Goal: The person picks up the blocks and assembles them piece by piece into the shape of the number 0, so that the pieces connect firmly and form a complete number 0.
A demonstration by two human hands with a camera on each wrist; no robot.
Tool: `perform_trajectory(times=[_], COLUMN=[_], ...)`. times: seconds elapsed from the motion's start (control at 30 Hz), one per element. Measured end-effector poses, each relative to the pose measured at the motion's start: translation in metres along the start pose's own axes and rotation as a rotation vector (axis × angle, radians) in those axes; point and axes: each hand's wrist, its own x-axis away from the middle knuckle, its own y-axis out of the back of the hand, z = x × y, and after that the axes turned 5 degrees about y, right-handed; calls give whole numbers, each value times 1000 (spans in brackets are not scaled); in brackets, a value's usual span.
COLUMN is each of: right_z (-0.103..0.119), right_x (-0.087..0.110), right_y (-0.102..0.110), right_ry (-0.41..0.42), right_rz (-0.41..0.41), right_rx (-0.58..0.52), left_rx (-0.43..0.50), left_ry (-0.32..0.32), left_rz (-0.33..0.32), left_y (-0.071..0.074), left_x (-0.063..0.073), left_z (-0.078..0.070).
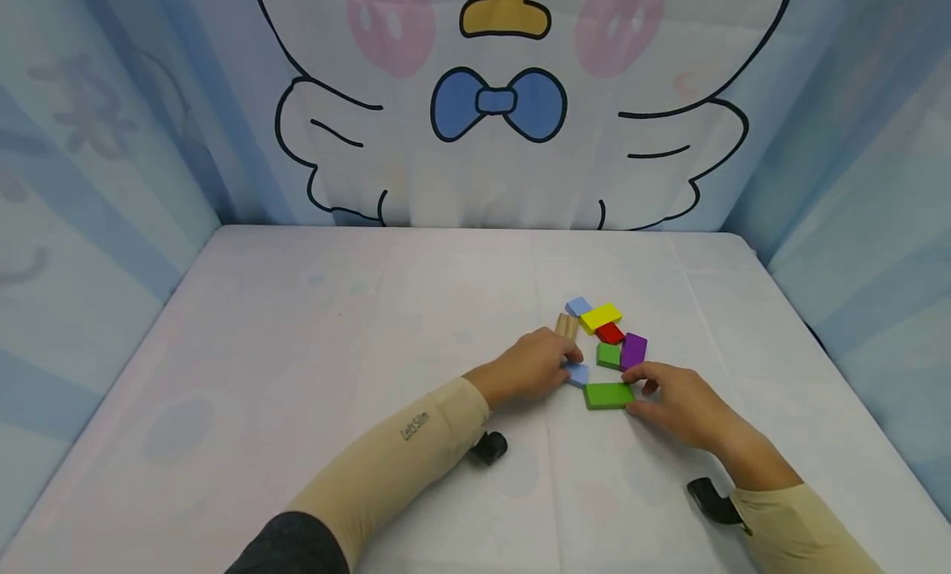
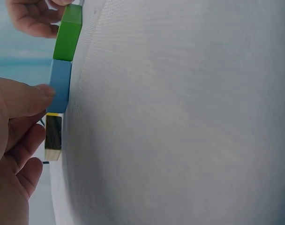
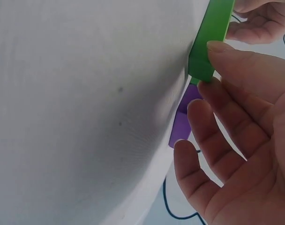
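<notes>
My left hand pinches a small light blue block at the near left of a loose ring of blocks. In the left wrist view its thumb lies on the face of the blue block. A longer green block lies at the ring's near side, one end meeting the blue one. My right hand holds that green block's right end between thumb and index finger. The right wrist view has the thumb against the green block, other fingers loosely bent beside a purple block.
Beyond the hands, the ring goes on with a wooden block, a blue block, a yellow block, a red block, a smaller green block and the purple one. A white cloth covers the table; printed curtains surround it.
</notes>
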Motion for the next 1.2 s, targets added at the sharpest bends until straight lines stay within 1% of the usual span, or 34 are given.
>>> perform_trajectory(times=[0.23, 0.37, 0.47, 0.57, 0.67, 0.8, 1.0, 1.2], right_z=[-2, -1, -1, 0, 0, 0, 0, 0], right_x=[0, 1, 2, 2, 2, 3, 3, 4], right_y=[-2, -2, -2, -1, 0, 1, 0, -3], right_ry=[17, 10, 4, 6, 9, 16, 10, -1], right_rz=[-9, -2, 4, 6, 5, 3, -2, -3], right_rx=[16, 16, 19, 22, 27, 34, 32, 14], left_rx=[57, 83, 87, 62, 22, -7, -8, 23], left_ry=[46, 68, 72, 81, 105, 136, 170, 191], left_rz=[55, 78, 60, 11, -40, -73, -91, -75], left_y=[1, 2, 2, 0, -1, -4, -8, -9], left_x=[4, 5, 7, 8, 8, 7, 5, 5], left_z=[2, 3, 3, 3, 0, -6, -11, -12])
